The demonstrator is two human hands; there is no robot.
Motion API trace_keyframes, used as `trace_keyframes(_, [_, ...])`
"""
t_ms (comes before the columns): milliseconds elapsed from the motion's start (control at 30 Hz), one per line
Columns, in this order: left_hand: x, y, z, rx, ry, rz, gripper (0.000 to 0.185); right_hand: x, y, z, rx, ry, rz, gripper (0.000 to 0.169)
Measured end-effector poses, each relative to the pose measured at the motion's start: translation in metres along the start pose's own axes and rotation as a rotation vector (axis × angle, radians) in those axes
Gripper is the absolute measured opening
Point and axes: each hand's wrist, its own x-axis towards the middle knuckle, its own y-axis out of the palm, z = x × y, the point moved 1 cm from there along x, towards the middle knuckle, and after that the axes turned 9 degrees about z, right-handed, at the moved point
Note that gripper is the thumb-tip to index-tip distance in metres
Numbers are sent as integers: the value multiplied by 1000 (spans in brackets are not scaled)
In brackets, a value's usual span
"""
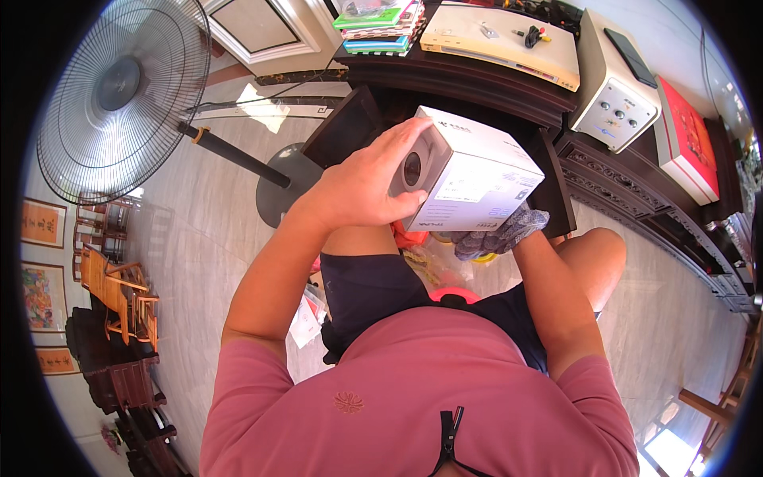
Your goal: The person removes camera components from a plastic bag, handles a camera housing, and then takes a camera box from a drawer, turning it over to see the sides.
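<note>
A white cardboard box [471,179], printed with the TP-Link name and small labels, is held tilted above my lap. Its left end carries a picture of a round camera lens. My left hand [369,179] is bare and grips that end, fingers over the top edge and thumb at the lower edge. Against the underside at the lower right is my right hand [501,235], covered by what looks like a grey knitted glove; its fingertips are partly hidden by the box. Behind the box, a dark wooden drawer [343,128] stands pulled out from a cabinet, its inside mostly hidden.
On the cabinet sit stacked books [378,27], a disc player [501,45], a speaker [614,107] bearing a phone [630,56], and a red box [688,137]. A standing fan [119,83] is at the left. Plastic bags [438,262] lie between my legs.
</note>
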Motion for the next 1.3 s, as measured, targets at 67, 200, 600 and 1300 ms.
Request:
trace_keyframes(67, [0, 3, -6, 63, -5, -15, 90, -1, 1, -1, 0, 3, 0, 28])
trace_keyframes(200, [-2, 5, -8, 86, -20, -10, 91, -3, 2, -2, 1, 7, 0, 28])
trace_keyframes(600, [-7, 15, -5, 19, 43, -103, 91, -3, 2, -6, 6, 12, -14, 28])
trace_keyframes(1300, [-20, 16, 23, -485, 8, -316, 99, -9, -3, -18, 17, 12, -56, 28])
